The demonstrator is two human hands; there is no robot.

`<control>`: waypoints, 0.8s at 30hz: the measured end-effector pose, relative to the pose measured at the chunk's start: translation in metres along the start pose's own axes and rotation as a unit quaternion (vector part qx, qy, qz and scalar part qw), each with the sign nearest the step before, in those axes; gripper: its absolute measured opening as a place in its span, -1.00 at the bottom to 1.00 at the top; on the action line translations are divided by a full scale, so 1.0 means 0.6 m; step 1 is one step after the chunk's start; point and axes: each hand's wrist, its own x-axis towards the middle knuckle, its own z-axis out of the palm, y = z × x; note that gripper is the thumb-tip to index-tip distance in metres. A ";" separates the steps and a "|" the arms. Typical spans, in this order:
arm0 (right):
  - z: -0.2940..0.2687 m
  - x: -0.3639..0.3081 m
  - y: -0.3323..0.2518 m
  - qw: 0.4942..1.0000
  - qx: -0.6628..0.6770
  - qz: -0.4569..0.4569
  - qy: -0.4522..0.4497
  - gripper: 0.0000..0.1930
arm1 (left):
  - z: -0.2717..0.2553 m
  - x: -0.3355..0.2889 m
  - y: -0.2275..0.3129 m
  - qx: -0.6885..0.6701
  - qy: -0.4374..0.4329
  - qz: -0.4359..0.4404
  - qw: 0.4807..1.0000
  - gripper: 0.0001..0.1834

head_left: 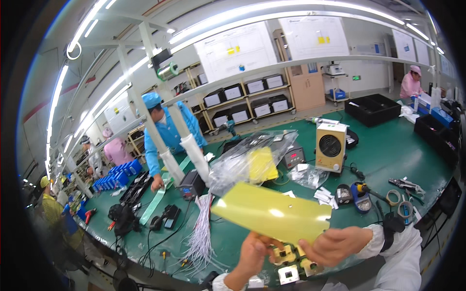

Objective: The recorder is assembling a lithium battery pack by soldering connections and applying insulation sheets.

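A thin, glossy yellow sheet (272, 211) is held tilted above the front of the bench. Its right edge has small notches, and a small hole shows near its middle. My right hand (335, 246) is closed on the lower right corner. At the lower left edge, my left hand (253, 256) pinches the sheet, with some fingers hidden behind it. Just below the sheet, between my hands, are several small yellow-and-dark blocks (284, 254) and a white square piece (288, 275) with a dark centre. My hands partly cover these.
Behind the sheet lies a clear plastic bag (233, 162) with more yellow sheets (262, 165). A bundle of white wires (199, 233) lies left. A boxy fan (331, 146), soldering iron stand (361, 199) and pliers (407, 184) stand or lie right. A person in blue (170, 128) works across the bench.
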 end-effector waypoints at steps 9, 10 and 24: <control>-0.027 0.009 -0.047 0.905 0.292 0.309 0.020 -0.71 | -0.016 -0.056 0.011 0.080 0.140 -0.063 0.985 -0.70; -0.022 -0.007 -0.041 0.904 0.292 0.313 0.015 -0.71 | -0.018 -0.062 0.013 0.076 0.137 -0.068 0.985 -0.70; 0.014 -0.113 -0.096 0.324 0.601 0.700 0.207 -0.43 | -0.011 -0.086 0.018 0.160 0.157 -0.019 0.974 -0.56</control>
